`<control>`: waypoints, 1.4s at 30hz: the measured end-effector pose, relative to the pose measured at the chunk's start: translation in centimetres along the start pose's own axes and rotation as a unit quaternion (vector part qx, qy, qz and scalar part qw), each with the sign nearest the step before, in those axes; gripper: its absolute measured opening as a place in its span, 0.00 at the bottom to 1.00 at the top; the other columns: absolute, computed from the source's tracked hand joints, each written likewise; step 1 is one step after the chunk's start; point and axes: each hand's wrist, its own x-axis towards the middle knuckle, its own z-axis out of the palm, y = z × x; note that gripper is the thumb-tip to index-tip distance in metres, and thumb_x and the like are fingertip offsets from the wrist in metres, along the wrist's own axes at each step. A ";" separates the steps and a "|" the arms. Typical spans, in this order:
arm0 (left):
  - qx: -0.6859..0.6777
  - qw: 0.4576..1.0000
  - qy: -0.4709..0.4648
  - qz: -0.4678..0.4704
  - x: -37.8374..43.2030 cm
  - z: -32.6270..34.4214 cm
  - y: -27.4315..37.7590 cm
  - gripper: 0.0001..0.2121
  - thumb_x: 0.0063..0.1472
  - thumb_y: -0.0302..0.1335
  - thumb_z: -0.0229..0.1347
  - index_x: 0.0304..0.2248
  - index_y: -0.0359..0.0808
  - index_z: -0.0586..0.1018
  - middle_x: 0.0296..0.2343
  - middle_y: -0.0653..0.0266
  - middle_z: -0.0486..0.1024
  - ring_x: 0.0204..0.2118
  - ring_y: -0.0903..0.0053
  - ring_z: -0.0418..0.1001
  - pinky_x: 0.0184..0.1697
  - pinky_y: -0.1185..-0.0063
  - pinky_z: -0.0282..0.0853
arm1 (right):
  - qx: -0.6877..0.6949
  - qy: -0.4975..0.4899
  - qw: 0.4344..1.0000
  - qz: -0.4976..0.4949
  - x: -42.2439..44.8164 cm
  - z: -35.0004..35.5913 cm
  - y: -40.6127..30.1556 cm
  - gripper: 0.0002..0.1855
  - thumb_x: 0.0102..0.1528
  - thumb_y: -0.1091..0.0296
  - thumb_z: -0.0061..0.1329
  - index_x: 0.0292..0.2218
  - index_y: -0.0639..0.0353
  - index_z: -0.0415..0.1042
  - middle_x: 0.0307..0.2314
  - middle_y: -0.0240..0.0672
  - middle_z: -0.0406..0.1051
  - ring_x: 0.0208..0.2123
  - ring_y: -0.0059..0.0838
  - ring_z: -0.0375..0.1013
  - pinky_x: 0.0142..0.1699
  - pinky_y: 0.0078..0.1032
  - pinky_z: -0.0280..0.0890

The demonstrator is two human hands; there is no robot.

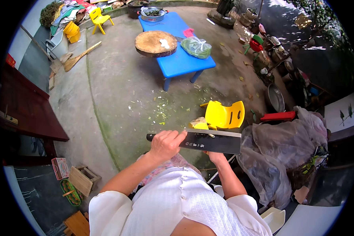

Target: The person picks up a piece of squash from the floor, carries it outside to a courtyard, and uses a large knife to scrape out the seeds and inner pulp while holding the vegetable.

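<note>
A cleaver with a dark blade and a bright edge lies across the view in front of my chest, its edge turned away from me. Its black handle pokes out to the left of my left hand, which is closed around it, thumb and finger at the blade's base. My right hand is under the blade's right half. Most of its fingers are hidden there, so its grip does not show. A small pale piece shows near the edge. The blade bears writing.
Ahead is a blue table with a round wooden chopping board, a bag of greens and a metal pot. A yellow chair stands close ahead. Plastic sheeting is heaped at right. Vegetable scraps litter the ground.
</note>
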 end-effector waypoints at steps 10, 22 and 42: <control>-0.033 0.998 -0.017 -0.043 0.9 0.7 -0.6 0.15 0.39 0.22 0.58 0.32 0.38 0.78 0.18 0.65 0.71 0.20 0.69 0.73 0.23 0.74 0.69 | 0.259 -0.062 0.962 0.055 0.0 0.1 -3.4 0.08 0.43 0.70 0.47 0.28 0.62 0.70 0.16 0.26 0.63 0.19 0.18 0.62 0.24 0.19 0.56; -0.126 0.983 0.037 -0.128 -0.5 -0.9 -1.6 0.10 0.44 0.21 0.57 0.30 0.37 0.79 0.18 0.64 0.74 0.19 0.68 0.73 0.21 0.77 0.67 | 0.280 -0.113 0.953 0.021 0.3 -2.0 -3.6 0.13 0.42 0.70 0.48 0.33 0.62 0.72 0.19 0.24 0.64 0.17 0.14 0.58 0.22 0.15 0.52; -0.053 0.959 -0.102 -0.261 -4.1 1.0 -5.3 0.11 0.44 0.23 0.57 0.31 0.41 0.78 0.25 0.60 0.77 0.24 0.65 0.75 0.24 0.73 0.70 | 0.246 -0.182 0.952 0.017 -1.4 -1.9 -7.8 0.21 0.40 0.68 0.50 0.39 0.64 0.72 0.31 0.28 0.71 0.33 0.18 0.66 0.39 0.16 0.59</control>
